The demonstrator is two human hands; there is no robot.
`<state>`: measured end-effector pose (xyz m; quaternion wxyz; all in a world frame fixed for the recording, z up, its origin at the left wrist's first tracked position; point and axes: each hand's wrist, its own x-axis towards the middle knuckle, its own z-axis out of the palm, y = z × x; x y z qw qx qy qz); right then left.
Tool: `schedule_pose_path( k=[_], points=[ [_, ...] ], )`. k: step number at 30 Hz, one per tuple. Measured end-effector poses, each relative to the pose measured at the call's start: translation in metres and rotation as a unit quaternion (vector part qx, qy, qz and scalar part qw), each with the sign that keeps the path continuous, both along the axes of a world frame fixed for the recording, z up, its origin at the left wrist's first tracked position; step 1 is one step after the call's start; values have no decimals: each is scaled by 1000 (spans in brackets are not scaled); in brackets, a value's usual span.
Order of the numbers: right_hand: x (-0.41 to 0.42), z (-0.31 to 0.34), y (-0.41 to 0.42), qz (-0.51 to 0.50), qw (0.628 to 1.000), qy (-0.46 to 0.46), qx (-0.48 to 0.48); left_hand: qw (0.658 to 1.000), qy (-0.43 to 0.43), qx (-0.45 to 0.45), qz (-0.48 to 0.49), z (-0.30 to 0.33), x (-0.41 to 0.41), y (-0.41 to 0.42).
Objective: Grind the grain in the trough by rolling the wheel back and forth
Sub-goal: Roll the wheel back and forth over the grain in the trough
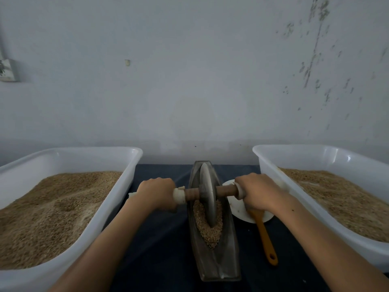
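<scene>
Wheel (207, 194) upright in trough (212, 258); left hand (156, 191), right hand (257, 191) gripping axle.

You find no readable text, label, brand, number or sign anywhere around your hands: not on either tub, the trough, the wheel or the wall.

left side: left tub (130, 182) just beside left hand (156, 191), narrow cloth (160, 239) gap to trough (212, 260)
right side: plate (235, 209) and brush (267, 239) fill the gap between trough and right tub (271, 171)
far end: wall (189, 81) just behind trough
near end: open cloth
</scene>
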<state>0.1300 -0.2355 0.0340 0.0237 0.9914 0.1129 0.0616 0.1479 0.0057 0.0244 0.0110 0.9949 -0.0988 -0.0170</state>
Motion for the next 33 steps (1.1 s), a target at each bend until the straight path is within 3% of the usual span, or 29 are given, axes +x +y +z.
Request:
schedule_pose_path(
  k=[6, 13, 17, 24, 29, 33],
  points=[
    [0, 0, -2, -5, 1000, 24, 10, 999, -39, 15, 7, -1, 0, -2],
    [6, -15, -1, -3, 996, -83, 20, 986, -168, 11, 21, -9, -1, -7],
    [5, -14, -3, 1, 996, -82, 16, 987, -158, 15, 19, -9, -1, -7],
    [-2, 1, 2, -18, 1000, 17, -8, 998, -55, 30, 5, -2, -4, -3],
    [-3, -1, 2, -20, 1000, 13, 5, 996, -82, 38, 6, -2, -4, -5],
    [0, -12, -1, -13, 998, -48, 27, 990, -137, 36, 8, -3, -2, -7]
  ],
)
